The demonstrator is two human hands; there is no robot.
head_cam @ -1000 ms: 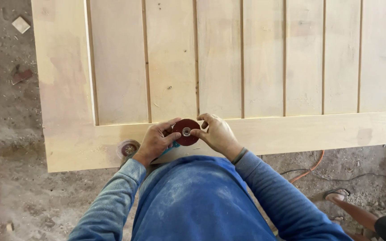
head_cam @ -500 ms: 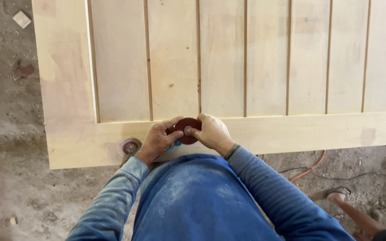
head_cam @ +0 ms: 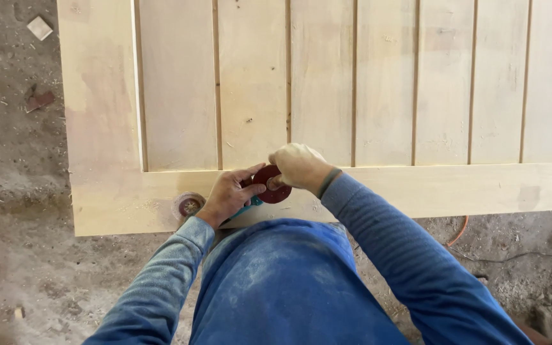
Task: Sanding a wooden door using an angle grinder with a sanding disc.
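Head view: the red disc (head_cam: 272, 184) sits face-up over the near rail of the wooden door (head_cam: 378, 89), just beside the rail's inner edge and well in from the door's left corner. The left hand (head_cam: 230, 195) is curled around the disc's left rim and whatever lies under it, thumb laid across the top; a sliver of teal tool body (head_cam: 249, 207) shows just below the disc, so this hand seems to be gripping the tool rather than the disc alone. The right hand (head_cam: 296, 165) is closed, fingertips pinched at the disc's centre where a small metal nut sat (the nut itself is hidden now).

The disc looks thin, light and stiff at the hub but flexible toward the rim, with a gritty face that should not slip. Its rim is probably the best place to steady it, while the hub takes the finer pinch.

A second, worn disc (head_cam: 189, 206) lies on the door to the left of the red one, near the front edge.
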